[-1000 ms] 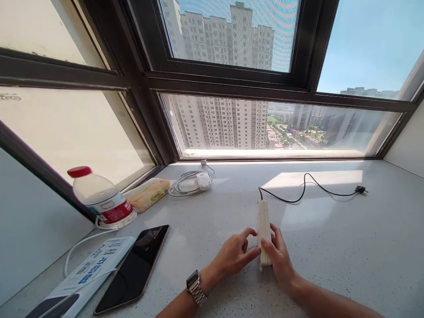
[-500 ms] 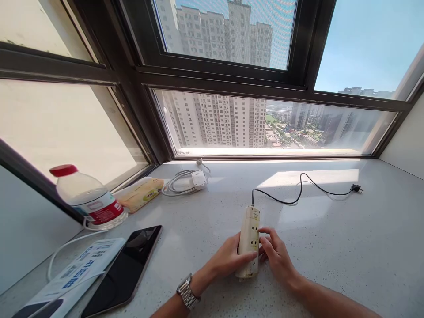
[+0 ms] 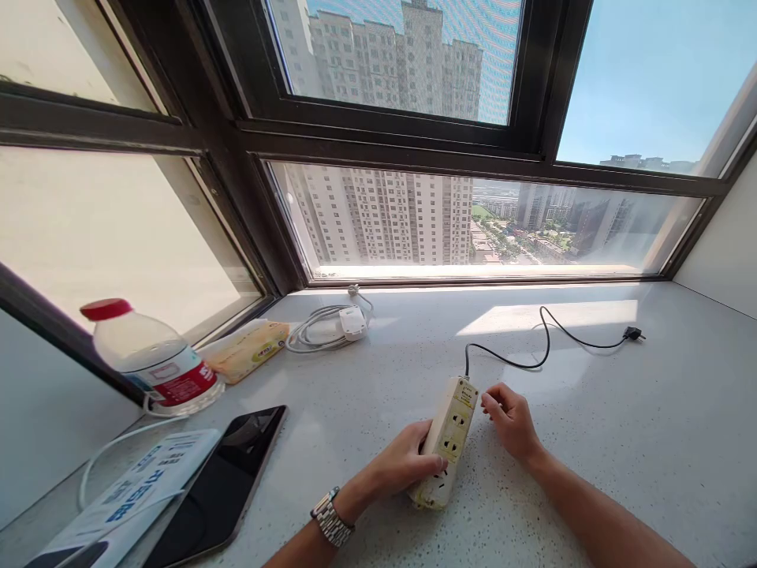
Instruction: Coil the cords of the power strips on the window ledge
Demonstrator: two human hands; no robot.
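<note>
Left hand (image 3: 400,464) holds power strip (image 3: 454,434), right hand (image 3: 513,420) beside it.

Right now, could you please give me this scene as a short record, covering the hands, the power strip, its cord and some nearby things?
Left hand: grips the power strip by its near half
Right hand: curled, beside the strip's cord end, not holding it
Power strip: socket face in view
Cord: black, leading to an unconnected plug on the speckled surface
To the left: red-capped bottle, yellow packet, coiled white cable, dark-screened device
</note>
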